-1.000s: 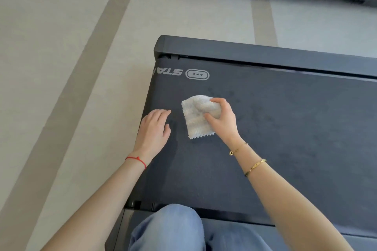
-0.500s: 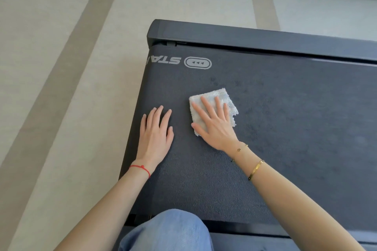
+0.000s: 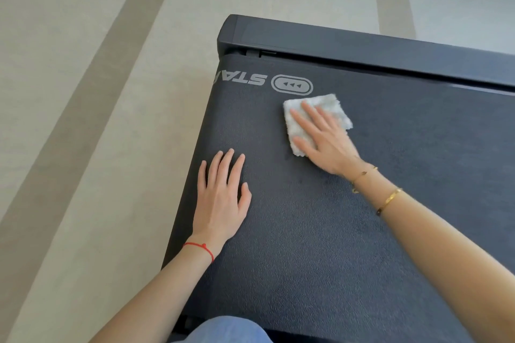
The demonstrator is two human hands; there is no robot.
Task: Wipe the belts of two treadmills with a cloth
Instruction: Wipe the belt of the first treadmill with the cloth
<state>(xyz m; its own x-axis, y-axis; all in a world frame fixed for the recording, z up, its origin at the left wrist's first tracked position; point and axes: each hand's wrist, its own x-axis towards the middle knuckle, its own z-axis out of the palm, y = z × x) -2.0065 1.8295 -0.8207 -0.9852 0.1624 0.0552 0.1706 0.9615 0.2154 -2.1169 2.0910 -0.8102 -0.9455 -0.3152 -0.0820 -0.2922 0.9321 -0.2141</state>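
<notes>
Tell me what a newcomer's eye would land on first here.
The white cloth stands out most, pressed flat under the right hand on the dark treadmill belt, just below the printed logo. Next comes the left hand, spread flat on the belt near its left edge, a red string at the wrist.

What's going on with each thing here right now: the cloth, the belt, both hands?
Cloth: folded, lying flat on the belt, pressed under the right hand.
Belt: uncovered; faint darker patches near the cloth, cause unclear.
Right hand: open, fingers spread, palm down on the cloth.
Left hand: open, flat on the belt near its left edge, holding nothing.
</notes>
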